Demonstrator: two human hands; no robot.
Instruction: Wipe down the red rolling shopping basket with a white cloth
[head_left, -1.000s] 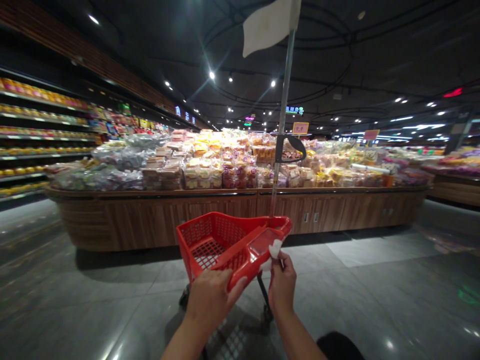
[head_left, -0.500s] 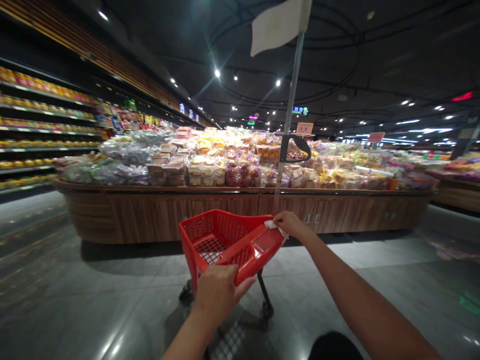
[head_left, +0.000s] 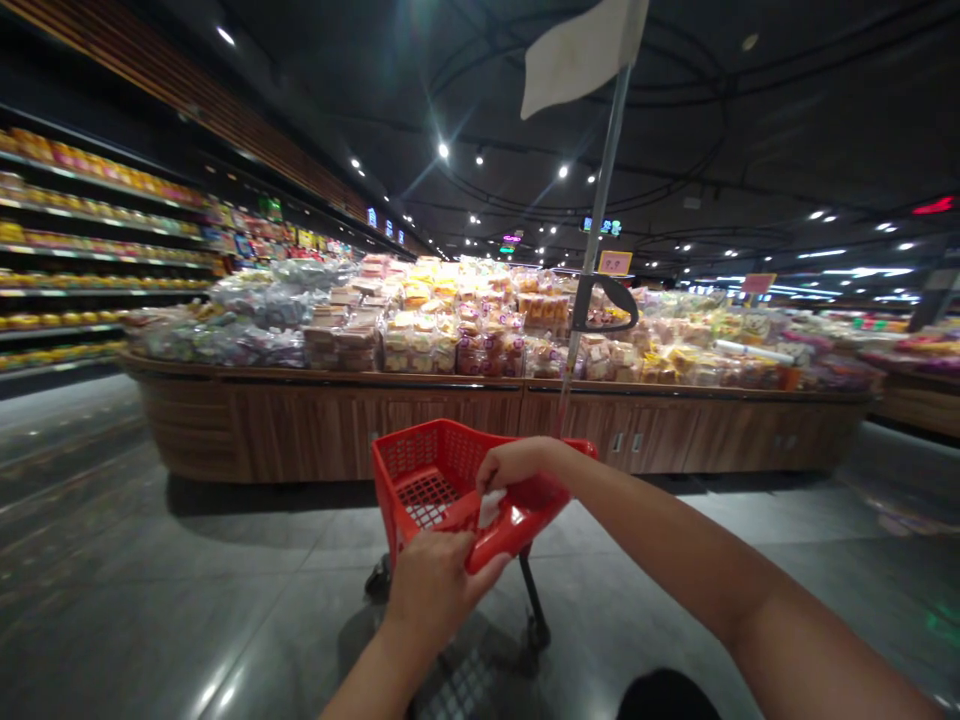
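A red plastic shopping cart (head_left: 409,450) stands before me on the grey floor, its basket bare inside with a grid bottom. My left hand (head_left: 435,580) is wrapped round the left end of the cart's red handle (head_left: 517,525), thumb along the near side. Over the middle of that handle is my right hand (head_left: 514,465), fingers curled down and closed on a white tissue (head_left: 491,508). The tissue touches the handle beside my left hand. A tall pole (head_left: 604,180) with a white flag (head_left: 577,55) rises behind the handle's right end.
A long wooden display counter (head_left: 435,400) piled with packaged food (head_left: 420,320) runs across beyond the cart. Shelves of jars (head_left: 82,245) line the left wall. A grey loop-shaped holder (head_left: 607,305) sticks out from the pole. Grey tiled floor (head_left: 247,600) surrounds the cart.
My right hand has slid the tissue leftward along the handle, from its right end to near my left hand. My left hand keeps its grip. The view has shifted slightly.
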